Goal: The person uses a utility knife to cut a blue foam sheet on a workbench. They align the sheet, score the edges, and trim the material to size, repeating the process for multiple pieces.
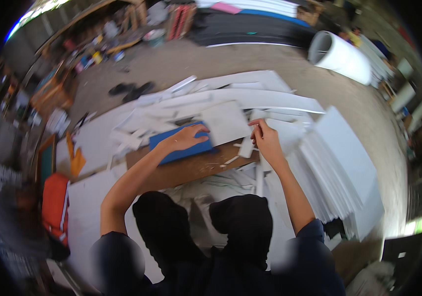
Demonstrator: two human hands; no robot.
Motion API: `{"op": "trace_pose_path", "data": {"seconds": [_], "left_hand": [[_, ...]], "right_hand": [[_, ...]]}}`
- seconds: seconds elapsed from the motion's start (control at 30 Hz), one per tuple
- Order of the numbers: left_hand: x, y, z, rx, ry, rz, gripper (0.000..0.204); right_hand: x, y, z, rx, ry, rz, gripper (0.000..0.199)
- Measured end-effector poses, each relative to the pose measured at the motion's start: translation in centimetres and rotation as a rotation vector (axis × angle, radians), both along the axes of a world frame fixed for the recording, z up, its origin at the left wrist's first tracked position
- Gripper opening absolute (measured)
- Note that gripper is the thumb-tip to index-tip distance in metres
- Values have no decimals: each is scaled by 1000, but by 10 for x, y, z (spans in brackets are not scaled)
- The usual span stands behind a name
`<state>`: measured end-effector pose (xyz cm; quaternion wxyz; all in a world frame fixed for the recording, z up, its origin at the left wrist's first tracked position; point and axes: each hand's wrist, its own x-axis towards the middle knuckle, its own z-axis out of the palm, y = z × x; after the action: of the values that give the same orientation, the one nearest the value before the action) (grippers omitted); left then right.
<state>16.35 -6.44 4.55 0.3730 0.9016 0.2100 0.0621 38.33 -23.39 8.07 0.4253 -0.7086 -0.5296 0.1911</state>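
Observation:
A blue rectangular slab (pixel 181 143) lies on a brown board (pixel 186 170) before me. My left hand (pixel 187 138) is over the slab's top right part, fingers apart and slightly bent, holding nothing. Whether its fingertips touch the slab I cannot tell. To the right, my right hand (pixel 265 136) is raised with its fingers curled and pinched together; anything small between them is too blurred to name. Between the hands and a little farther off lies a white rectangular sheet (pixel 224 121). A narrow white strip (pixel 246 147) lies just below my right hand.
White offcuts (pixel 132 135) are scattered beyond the brown board. A stack of white sheets (pixel 327 170) stands on the right. An orange-red bag (pixel 55 204) and a person in grey (pixel 20 222) are at left. Dark sandals (pixel 131 91) and a large white roll (pixel 339 56) lie farther off.

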Motion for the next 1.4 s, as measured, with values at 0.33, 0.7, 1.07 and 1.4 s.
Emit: {"op": "trace_pose_path", "data": {"seconds": [0.33, 0.7, 1.07, 1.4], "left_hand": [[-191, 31, -233, -48, -76, 972, 45], [-109, 93, -224, -246, -393, 906, 50], [41, 216, -270, -1390, -567, 1476, 50], [38, 251, -232, -1392, -939, 1366, 28]], "right_hand": [[-78, 154, -266, -181, -272, 69, 37], [-9, 185, -242, -178, 462, -386, 44], [72, 125, -203, 4, 447, -734, 46], [80, 117, -186, 171, 538, -688, 46]]}}
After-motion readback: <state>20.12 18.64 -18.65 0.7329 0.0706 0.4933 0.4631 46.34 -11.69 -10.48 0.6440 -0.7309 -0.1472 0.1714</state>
